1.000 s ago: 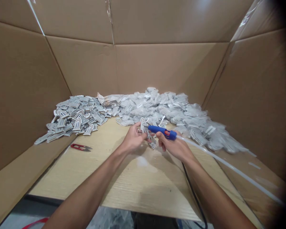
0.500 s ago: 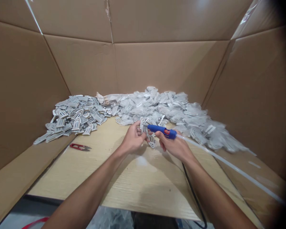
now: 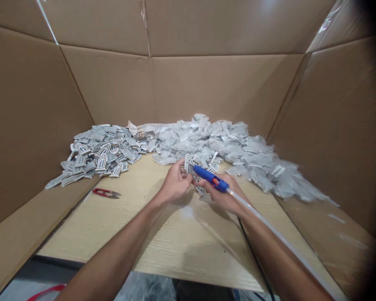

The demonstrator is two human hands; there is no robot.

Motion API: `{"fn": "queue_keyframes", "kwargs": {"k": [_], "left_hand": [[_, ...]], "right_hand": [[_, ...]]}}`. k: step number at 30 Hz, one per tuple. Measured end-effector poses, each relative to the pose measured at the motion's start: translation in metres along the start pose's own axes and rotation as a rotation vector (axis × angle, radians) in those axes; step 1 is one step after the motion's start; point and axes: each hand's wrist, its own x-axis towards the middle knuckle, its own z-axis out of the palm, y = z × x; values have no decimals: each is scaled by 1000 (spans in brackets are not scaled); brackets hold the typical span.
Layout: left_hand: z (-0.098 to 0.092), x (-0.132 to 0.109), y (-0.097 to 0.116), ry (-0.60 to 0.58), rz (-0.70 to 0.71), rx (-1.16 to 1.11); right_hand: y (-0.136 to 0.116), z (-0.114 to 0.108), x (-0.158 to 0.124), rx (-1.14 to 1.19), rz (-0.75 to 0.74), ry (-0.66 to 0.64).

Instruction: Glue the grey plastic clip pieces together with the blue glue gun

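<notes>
My left hand (image 3: 176, 182) is closed on a small grey-and-white arched piece (image 3: 188, 164), held up above the table. My right hand (image 3: 224, 194) grips a blue glue gun (image 3: 211, 177) with a long translucent glue stick (image 3: 260, 217) trailing from its rear. The gun's nozzle points at the arched piece; whether it touches cannot be made out. More arched pieces (image 3: 212, 166) lie on the table just behind my hands, and another (image 3: 199, 191) shows beneath them, partly hidden by my right fingers.
Loose arched pieces (image 3: 102, 146) are heaped at the back left. A long pile of plastic-wrapped pieces (image 3: 207, 138) runs along the back and right. Red thread snips (image 3: 106, 193) lie at left. A black cord (image 3: 253, 255) passes under my right arm. Cardboard walls (image 3: 225, 92) enclose the table (image 3: 172, 246).
My right hand has shifted slightly left and tilted the glue gun more steeply, its rear end lower. The glue stick has swung down over my forearm. My left hand stays almost still.
</notes>
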Motion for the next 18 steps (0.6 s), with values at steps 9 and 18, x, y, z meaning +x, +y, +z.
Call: {"fn": "queue_keyframes", "kwargs": {"k": [9, 18], "left_hand": [[-4, -5, 16, -46, 40, -40], [1, -7, 23, -109, -94, -156]], "right_hand": [[10, 5, -3, -251, -401, 167], [9, 8, 0, 29, -61, 343]]}}
